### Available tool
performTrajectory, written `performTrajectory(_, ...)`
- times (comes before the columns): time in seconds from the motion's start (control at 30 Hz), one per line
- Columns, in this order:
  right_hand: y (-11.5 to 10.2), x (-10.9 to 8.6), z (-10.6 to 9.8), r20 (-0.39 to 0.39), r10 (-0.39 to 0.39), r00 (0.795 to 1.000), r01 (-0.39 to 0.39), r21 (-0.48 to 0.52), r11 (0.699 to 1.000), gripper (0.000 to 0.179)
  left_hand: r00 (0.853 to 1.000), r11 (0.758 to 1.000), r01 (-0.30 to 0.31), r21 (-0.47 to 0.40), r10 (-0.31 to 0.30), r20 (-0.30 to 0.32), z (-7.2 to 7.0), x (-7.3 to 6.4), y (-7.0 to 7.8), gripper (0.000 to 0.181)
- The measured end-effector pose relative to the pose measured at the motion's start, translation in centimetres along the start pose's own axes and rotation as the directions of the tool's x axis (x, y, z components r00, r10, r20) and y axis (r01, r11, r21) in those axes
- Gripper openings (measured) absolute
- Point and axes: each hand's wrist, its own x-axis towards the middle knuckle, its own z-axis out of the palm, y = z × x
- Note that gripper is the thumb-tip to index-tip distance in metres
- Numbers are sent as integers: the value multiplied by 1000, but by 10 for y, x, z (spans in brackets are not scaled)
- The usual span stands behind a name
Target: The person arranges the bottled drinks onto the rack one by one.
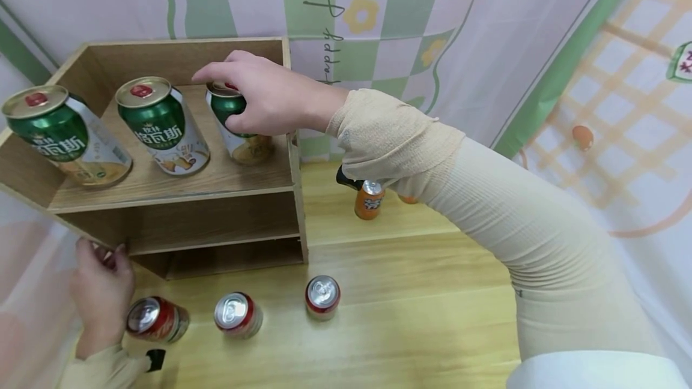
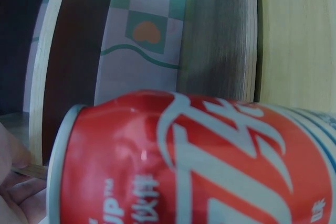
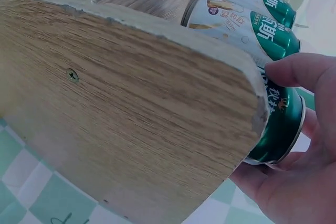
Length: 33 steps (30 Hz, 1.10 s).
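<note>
Right hand high and left hand low, I work at a wooden shelf unit with the two well apart. My right is clamped on a green-and-white can standing at the right end of the top level, thumb toward the front, fingers over the far side. From the head, that hand hides much of the can's upper part; the right wrist view shows the green band and rim between thumb and fingers, plus a screw in the unit's outer side, unseen from above. My left grips the unit's lower left edge; how far its fingers wrap, I cannot tell.

A middle can and a far-left can, similar in design, share the top level. Below, on the wood-grain table, a near red can sits just beside my left hand, with a second red can and a third red can to its right. The left wrist view brings up large white lettering on a red can and, behind it, patterned cloth through a compartment's open back. Right of the unit, an orange can stands near my beige sleeve.
</note>
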Motion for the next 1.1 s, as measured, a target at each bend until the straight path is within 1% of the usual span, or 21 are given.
performTrajectory(0.17,2,-1,0,-27,22,999,-23,-12,1000,60,1000,1000,-8,-13,8,1,0,-1,-1,30)
performTrajectory(0.37,2,-1,-1,-51,49,998,-50,-32,998,62,1000,1000,-12,-17,12,1,0,-1,-2,30)
performTrajectory(0.5,3,-2,-2,-60,45,997,-48,-44,998,62,1000,1000,-9,-14,9,2,0,-1,-3,29)
performTrajectory(0.6,3,-3,-2,-64,42,997,-46,-50,998,62,1000,1000,-8,-15,8,0,0,-1,-3,29)
performTrajectory(0.87,4,-9,-3,-66,67,996,-72,-77,994,59,1000,1000,-9,-10,9,-2,0,-1,-2,29)
performTrajectory(1.1,3,-12,-2,-62,100,993,-105,-78,991,59,1000,1000,-10,-7,10,7,0,-1,-2,28)
